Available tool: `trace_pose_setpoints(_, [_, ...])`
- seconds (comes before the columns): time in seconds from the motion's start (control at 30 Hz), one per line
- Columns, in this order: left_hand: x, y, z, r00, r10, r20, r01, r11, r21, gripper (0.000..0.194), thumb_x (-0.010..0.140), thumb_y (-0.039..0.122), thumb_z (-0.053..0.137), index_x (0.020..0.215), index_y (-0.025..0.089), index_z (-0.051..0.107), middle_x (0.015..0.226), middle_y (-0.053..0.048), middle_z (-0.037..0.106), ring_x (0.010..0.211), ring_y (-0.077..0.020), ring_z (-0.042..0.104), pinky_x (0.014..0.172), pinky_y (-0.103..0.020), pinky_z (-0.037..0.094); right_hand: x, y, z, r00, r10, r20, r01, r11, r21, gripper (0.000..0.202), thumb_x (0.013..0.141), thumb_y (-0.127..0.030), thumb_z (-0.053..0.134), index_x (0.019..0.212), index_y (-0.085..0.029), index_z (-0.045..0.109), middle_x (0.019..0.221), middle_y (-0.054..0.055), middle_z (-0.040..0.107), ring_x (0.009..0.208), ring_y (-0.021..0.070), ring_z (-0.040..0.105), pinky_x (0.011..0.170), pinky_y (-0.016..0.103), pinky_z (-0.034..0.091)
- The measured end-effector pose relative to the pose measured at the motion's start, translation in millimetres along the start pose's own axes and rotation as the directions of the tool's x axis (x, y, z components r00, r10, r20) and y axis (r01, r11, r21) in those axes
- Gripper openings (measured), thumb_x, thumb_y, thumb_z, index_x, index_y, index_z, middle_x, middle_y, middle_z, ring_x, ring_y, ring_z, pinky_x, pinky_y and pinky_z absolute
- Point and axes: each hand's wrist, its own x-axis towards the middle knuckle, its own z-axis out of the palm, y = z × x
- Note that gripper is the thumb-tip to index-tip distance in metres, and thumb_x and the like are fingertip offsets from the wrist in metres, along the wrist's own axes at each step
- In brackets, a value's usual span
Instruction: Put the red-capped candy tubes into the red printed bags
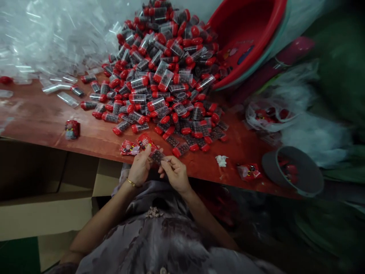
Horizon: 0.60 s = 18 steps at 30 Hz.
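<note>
Close to the table's front edge, my left hand (140, 167) and my right hand (174, 173) come together around a small clear container (156, 156) with dark beads inside. The fingers of my left hand close on its left side, and my right fingertips pinch its right end. Red printed packets (129, 147) lie just behind my left hand. Behind both hands rises a big pile of clear containers (159, 80) with red caps and dark contents.
Clear empty tubes (68, 38) are heaped at the back left. A red basin (251, 34) leans at the back right. On the right are a grey bowl (293, 171), a plastic bag (268, 114) and a white scrap (221, 160). A cardboard box (48, 213) stands at lower left.
</note>
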Motion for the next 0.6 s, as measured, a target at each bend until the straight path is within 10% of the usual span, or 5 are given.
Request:
trace_pose_setpoints(0.23, [-7.0,-12.5,4.2,0.997,-0.064,0.051,0.060,0.995,0.079,0.050,0.060,0.058,0.071,0.077,0.011,0.065,0.040,0.008,0.038,0.036,-0.0048,0.031,0.035,-0.019,0.025,1.6,-0.2,11.2,0.995,-0.069,-0.073,0.068,0.997,-0.022,0.029,0.081,-0.046,0.056,0.073,-0.019,0.050,0.052,-0.004,0.058,0.041,0.0074,0.053,0.042,0.019,0.048])
trace_pose_setpoints(0.47, [4.4,8.2,-4.5,0.996,0.086,0.033,-0.088,0.994,0.065,0.037,0.063,0.049,0.074,0.067,0.014,0.060,0.060,-0.001,0.061,0.057,-0.0106,0.056,0.055,-0.022,0.044,-2.5,2.3,11.8,0.995,-0.077,-0.069,0.076,0.997,-0.016,0.024,0.084,-0.042,0.054,0.079,-0.018,0.053,0.058,-0.003,0.061,0.043,0.0072,0.056,0.043,0.018,0.047])
trace_pose_setpoints(0.6, [5.2,-2.8,2.7,1.000,0.006,-0.004,-0.006,0.996,0.094,0.043,0.057,0.051,0.076,0.069,0.014,0.058,0.044,0.007,0.045,0.039,-0.0048,0.039,0.040,-0.018,0.032,1.4,4.3,10.8,0.990,-0.061,-0.126,0.063,0.998,0.016,0.025,0.082,-0.043,0.056,0.078,-0.019,0.052,0.057,-0.003,0.061,0.044,0.0089,0.057,0.044,0.020,0.050])
